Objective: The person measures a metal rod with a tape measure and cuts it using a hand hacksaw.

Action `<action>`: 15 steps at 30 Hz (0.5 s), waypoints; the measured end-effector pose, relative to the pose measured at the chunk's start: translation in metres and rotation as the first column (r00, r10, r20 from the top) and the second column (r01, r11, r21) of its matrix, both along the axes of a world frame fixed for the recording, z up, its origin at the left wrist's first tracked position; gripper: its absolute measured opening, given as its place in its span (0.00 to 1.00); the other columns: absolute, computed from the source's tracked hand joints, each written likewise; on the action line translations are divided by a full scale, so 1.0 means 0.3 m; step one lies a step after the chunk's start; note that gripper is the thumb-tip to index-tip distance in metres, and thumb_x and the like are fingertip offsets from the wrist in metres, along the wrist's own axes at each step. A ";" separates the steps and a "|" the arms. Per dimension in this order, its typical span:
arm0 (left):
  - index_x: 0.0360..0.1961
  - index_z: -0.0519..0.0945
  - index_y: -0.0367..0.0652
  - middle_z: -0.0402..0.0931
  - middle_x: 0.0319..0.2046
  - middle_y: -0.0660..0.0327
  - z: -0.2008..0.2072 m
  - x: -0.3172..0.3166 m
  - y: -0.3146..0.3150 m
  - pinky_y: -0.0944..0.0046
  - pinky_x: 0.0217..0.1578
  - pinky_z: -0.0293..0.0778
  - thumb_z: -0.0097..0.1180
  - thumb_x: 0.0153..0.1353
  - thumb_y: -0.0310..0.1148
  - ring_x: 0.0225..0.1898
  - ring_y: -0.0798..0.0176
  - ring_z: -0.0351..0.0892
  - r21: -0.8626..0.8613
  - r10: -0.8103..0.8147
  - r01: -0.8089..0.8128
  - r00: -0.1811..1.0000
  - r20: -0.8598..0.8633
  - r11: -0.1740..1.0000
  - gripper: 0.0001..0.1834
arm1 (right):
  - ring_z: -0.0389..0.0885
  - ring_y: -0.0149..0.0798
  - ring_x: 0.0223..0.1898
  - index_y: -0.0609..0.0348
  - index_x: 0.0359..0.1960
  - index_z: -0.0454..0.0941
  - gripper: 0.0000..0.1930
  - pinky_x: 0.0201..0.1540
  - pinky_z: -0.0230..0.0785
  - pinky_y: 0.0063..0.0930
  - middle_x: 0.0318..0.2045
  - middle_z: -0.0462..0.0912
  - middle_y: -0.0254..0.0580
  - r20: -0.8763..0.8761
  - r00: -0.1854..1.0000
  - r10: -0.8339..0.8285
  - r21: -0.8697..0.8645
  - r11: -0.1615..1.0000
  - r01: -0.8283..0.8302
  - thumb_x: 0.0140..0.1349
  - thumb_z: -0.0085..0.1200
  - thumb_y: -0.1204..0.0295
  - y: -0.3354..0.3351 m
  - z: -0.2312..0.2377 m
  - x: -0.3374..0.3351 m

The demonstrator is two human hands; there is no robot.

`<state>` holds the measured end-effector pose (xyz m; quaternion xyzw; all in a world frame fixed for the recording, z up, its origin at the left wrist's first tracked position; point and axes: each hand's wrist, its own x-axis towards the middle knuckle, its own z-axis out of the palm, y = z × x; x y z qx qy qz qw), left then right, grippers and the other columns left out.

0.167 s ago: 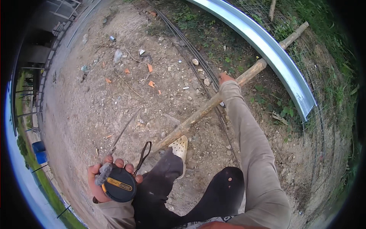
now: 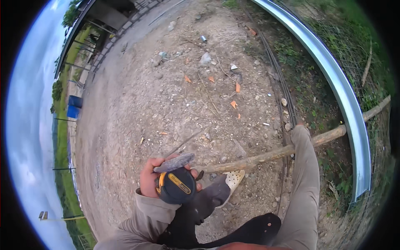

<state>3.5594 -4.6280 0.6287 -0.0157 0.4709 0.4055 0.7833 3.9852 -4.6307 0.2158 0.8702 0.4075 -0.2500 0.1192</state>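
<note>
In my left hand [image 2: 151, 177] is a round black tape measure [image 2: 177, 186] with yellow trim, its dark wrist strap [image 2: 200, 175] hanging near my fingertips. An elongated grey piece like a stone [image 2: 174, 162] lies between my thumb side and the tape measure's top. A thin dark rod [image 2: 185, 142] runs out past those fingers; whether I hold it or it lies on the ground, I cannot tell. My right arm stretches forward, and my right hand [image 2: 301, 126] is beside long thin dark bars [image 2: 277, 62] and a wooden pole [image 2: 258, 159]. The sleeve mostly hides its fingers.
A long shiny metal channel [image 2: 336, 79] crosses the wooden pole on the right, with wire mesh [image 2: 348, 62] and grass beyond. Orange shards [image 2: 233, 104] and stones dot the dirt. My light perforated shoe [image 2: 234, 182] is near the pole. Blue containers [image 2: 74, 107] stand far left.
The view has swung left, so the ground, pole and channel appear farther right. My left hand, still holding the tape measure, appears higher and farther right. My right hand stays by the bars.
</note>
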 end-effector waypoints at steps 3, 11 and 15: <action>0.36 0.72 0.40 0.72 0.28 0.49 0.017 -0.061 0.011 0.40 0.32 0.65 0.39 0.49 0.42 0.34 0.45 0.69 -0.069 0.105 -0.104 0.994 0.008 0.992 0.20 | 0.75 0.47 0.45 0.58 0.41 0.74 0.14 0.46 0.68 0.36 0.41 0.76 0.48 -0.016 1.000 -0.010 -0.154 0.988 0.008 0.54 0.43 0.69 0.026 -0.136 -0.001; 0.31 0.74 0.37 0.73 0.29 0.54 -0.009 -0.166 0.080 0.43 0.35 0.61 0.36 0.50 0.46 0.35 0.49 0.69 -0.064 0.123 -0.126 0.992 -0.041 0.990 0.23 | 0.75 0.48 0.44 0.57 0.40 0.75 0.14 0.45 0.69 0.36 0.41 0.77 0.48 -0.044 0.991 -0.127 -0.215 0.970 0.115 0.54 0.44 0.70 0.164 -0.302 -0.001; 0.33 0.74 0.43 0.75 0.29 0.47 -0.007 -0.230 0.124 0.40 0.32 0.65 0.38 0.50 0.43 0.35 0.44 0.72 -0.052 0.177 -0.178 0.984 -0.026 0.983 0.18 | 0.75 0.48 0.44 0.57 0.40 0.75 0.13 0.45 0.69 0.37 0.41 0.77 0.48 -0.115 0.968 -0.222 -0.237 0.953 0.191 0.54 0.44 0.70 0.098 -0.532 0.019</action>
